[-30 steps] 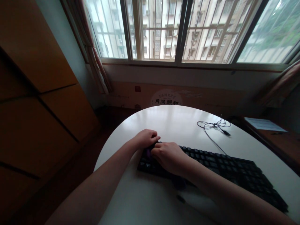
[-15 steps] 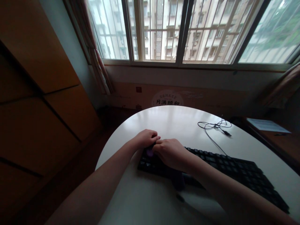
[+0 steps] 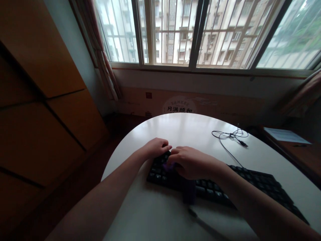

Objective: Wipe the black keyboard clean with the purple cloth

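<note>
A black keyboard [image 3: 250,184] lies across the white round table [image 3: 180,130]. My left hand [image 3: 156,147] is curled over the keyboard's far left corner, fingers bent down onto it. My right hand [image 3: 193,162] is closed in a pinch just beside it, over the left keys. It grips a small purple tool [image 3: 167,166] whose tip touches the keys. A darker purple part [image 3: 189,192] hangs below the palm at the keyboard's near edge. I cannot make out what kind of tool it is.
The keyboard's thin black cable [image 3: 229,135] lies coiled on the table's far right. A brown cabinet [image 3: 50,117] stands on the left. A cardboard box [image 3: 179,105] leans under the window. A sheet of paper [image 3: 286,135] rests on a dark side desk at right.
My right hand has slid a little to the right along the keys, taking the purple tip with it. More of the left keys now show. My left hand has stayed put.
</note>
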A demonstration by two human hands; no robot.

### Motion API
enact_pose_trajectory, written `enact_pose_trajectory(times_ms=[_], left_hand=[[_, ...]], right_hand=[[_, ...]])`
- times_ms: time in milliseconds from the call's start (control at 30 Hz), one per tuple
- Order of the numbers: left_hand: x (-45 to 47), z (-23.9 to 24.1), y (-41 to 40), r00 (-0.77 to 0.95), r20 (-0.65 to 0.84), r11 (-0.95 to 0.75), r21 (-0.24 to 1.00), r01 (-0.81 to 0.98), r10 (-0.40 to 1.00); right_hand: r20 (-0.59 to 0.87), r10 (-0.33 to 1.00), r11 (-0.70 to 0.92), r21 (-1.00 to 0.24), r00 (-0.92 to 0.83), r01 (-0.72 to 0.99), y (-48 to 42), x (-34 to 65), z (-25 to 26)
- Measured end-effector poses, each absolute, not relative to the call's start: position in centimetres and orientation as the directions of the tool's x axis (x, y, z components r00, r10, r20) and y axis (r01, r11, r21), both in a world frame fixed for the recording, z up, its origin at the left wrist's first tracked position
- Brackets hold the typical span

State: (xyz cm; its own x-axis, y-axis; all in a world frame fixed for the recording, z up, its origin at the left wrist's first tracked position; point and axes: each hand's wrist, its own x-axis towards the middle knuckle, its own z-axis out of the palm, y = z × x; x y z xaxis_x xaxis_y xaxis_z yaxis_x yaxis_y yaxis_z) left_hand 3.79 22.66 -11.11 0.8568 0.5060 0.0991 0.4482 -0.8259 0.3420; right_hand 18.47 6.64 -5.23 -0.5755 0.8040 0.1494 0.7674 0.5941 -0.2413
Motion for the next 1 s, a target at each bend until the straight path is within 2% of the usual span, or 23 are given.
enact_pose_trajectory(times_ms=[133,367,533,667,767,1000], left_hand=[[3.8,-11.1,22.7,0.86,0.097,-0.827,0.349,0.441,0.5],[3.8,-10.9,22.5,0.857,0.088,-0.821,0.349,0.451,0.508],[4.1,-10.0,21.1,0.861,0.086,-0.822,0.356,0.443,0.501],[4.4,-9.7,20.4,0.851,0.059,-0.807,0.357,0.47,0.521],[4.4,-9.8,20.4,0.852,0.056,-0.812,0.34,0.474,0.521],[4.6,-10.1,20.7,0.855,0.044,-0.817,0.324,0.477,0.517]], right_hand=[[0.172,0.788,0.615,-0.236,-0.591,0.752,7.1,18.2,-5.8],[0.088,0.844,0.536,-0.192,-0.529,0.822,7.0,17.9,-6.7],[0.133,0.897,0.437,-0.143,-0.421,0.888,6.8,16.8,-6.9],[0.096,0.906,0.422,-0.107,-0.413,0.9,6.6,16.4,-6.5],[0.06,0.899,0.439,-0.108,-0.435,0.892,6.7,16.7,-6.4],[0.094,0.913,0.405,-0.113,-0.396,0.907,6.7,16.5,-6.7]])
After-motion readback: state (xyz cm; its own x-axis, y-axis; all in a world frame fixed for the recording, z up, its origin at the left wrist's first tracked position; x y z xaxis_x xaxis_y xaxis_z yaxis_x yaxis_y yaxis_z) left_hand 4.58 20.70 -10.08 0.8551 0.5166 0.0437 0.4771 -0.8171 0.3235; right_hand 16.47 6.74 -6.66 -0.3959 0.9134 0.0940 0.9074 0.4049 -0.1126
